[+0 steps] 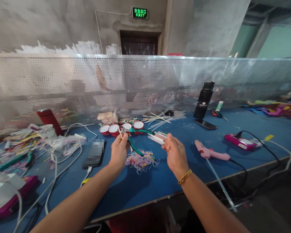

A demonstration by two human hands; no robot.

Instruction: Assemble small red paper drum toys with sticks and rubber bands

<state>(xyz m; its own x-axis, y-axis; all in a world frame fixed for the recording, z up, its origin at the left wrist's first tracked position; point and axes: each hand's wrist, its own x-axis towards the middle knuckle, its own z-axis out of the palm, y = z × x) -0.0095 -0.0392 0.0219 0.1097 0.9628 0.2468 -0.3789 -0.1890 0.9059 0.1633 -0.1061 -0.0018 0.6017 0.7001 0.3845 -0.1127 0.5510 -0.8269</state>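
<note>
My left hand (119,149) is closed on a thin wooden stick (119,130), which points up past the fingertips. Green-handled pliers (135,149) lie between my hands, their jaws beside the stick and one handle running toward my right hand. Whether either hand grips the pliers, I cannot tell. A bundle of short white sticks (157,138) is in my right hand (176,152), fingers closed round it. Below, on the blue table (145,189), is a pile of colourful paper clips (142,160). Small red drums with white tops (104,129) stand just behind my hands.
A pink glue gun (212,153) with a long glue stick lies right, near a phone (205,124) and a black bottle (203,100). At left are a red flask (50,121), a phone (94,153), cables and loose craft pieces. A perforated metal screen (145,77) runs along the back.
</note>
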